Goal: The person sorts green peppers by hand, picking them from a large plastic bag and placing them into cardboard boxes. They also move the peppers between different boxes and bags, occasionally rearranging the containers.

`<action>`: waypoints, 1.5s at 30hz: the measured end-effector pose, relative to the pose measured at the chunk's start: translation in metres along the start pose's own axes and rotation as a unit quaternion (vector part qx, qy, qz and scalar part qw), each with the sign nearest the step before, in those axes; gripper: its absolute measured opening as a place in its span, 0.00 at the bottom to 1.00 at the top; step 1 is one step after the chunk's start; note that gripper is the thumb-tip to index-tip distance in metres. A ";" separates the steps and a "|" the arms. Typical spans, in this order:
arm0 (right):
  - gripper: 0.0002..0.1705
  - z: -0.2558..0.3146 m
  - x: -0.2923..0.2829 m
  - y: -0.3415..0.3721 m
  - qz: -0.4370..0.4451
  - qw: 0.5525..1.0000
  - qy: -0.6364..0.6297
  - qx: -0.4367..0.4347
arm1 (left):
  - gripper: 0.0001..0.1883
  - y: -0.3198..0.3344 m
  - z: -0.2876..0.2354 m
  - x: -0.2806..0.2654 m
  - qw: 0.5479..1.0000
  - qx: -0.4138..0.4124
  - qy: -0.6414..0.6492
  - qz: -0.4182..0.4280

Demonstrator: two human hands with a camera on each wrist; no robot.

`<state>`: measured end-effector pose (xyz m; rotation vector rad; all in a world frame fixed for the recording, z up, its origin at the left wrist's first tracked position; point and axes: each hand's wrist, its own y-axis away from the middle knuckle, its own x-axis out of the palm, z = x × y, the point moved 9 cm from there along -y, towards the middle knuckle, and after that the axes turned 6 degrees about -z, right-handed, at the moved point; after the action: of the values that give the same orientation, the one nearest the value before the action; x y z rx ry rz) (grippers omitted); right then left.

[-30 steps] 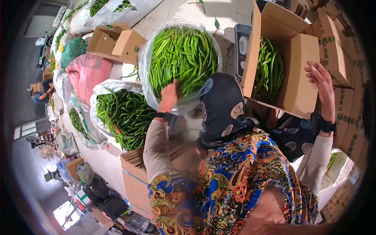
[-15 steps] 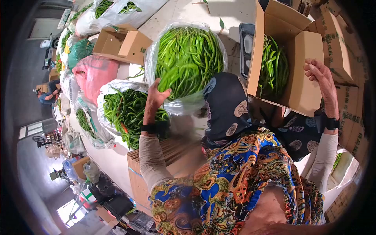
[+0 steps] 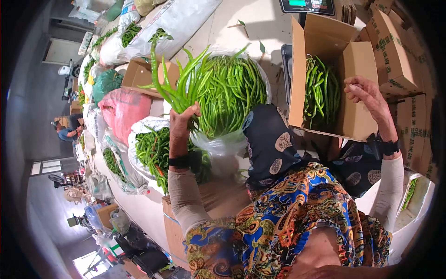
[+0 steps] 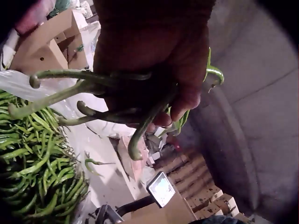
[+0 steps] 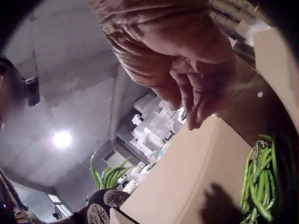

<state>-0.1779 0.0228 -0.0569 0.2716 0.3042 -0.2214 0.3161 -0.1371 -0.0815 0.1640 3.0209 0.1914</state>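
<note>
My left hand grips a bunch of long green chili peppers, raised over the near left side of a plastic bag full of green chilies. In the left wrist view, stem ends of the held peppers poke out below the palm. Over a flap of the open cardboard box is my right hand, its fingers loosely bent with nothing in them. Inside that box lies a pile of green chilies, also seen in the right wrist view.
A white sack of darker chilies stands left of my left arm, with flattened cardboard below it. Beyond are a pink sack and another open box. A scale display is behind the box; printed cartons line the right.
My left hand has lifted a bunch of chilies from the bag and swung it up and left. The right hand stays by the box flap, shifted slightly toward the box.
</note>
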 end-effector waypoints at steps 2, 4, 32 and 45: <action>0.24 0.000 0.008 -0.002 0.016 1.000 -0.001 0.005 | 0.18 0.000 -0.013 0.005 0.999 0.013 0.032 0.023; 0.24 0.008 0.016 -0.002 0.030 0.999 -0.015 0.002 | 0.20 0.002 -0.031 0.017 0.998 0.033 0.044 0.038; 0.19 0.045 -0.037 -0.009 -0.010 0.832 -0.549 -0.072 | 0.29 0.074 -0.136 0.417 0.916 0.187 0.017 0.355; 0.19 -0.001 -0.007 -0.016 -0.054 0.855 -0.512 0.060 | 0.14 0.041 -0.097 0.419 0.938 0.093 0.008 0.335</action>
<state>-0.1889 0.0090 -0.0597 0.2266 -0.7646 -0.4642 -0.1051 -0.0599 -0.0234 1.2063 2.8613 -0.0444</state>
